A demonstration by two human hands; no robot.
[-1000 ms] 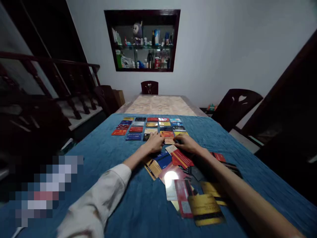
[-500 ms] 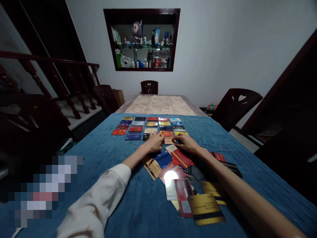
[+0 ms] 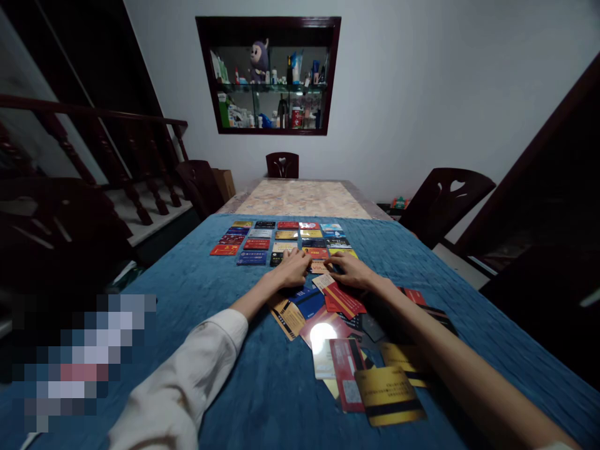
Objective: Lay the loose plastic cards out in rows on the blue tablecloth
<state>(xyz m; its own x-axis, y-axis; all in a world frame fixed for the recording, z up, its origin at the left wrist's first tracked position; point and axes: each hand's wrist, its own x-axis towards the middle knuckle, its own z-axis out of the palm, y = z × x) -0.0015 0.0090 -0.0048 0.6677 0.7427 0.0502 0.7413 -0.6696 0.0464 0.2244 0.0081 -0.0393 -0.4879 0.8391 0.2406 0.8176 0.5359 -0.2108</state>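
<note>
An orange-beige card marked VIP (image 3: 320, 267) lies flat at the near edge of the card rows. My left hand (image 3: 293, 269), fingers curled, has its fingertips at the card's left edge. From the right, my right hand (image 3: 350, 270) pinches at the opposite edge with bent fingers. Just beyond is a red-orange card (image 3: 315, 253), and a black card (image 3: 277, 257) is partly covered by my left hand. Nearer to me spreads a loose heap with a red striped card (image 3: 344, 300), a blue card (image 3: 308, 302) and a gold card (image 3: 390, 395).
Several cards, such as a blue one (image 3: 252, 257), form rows on the blue cloth (image 3: 187, 300). Dark chairs (image 3: 445, 200) stand around the table. A stair railing (image 3: 94, 114) runs along the left, and a wall cabinet (image 3: 276, 84) is at the back.
</note>
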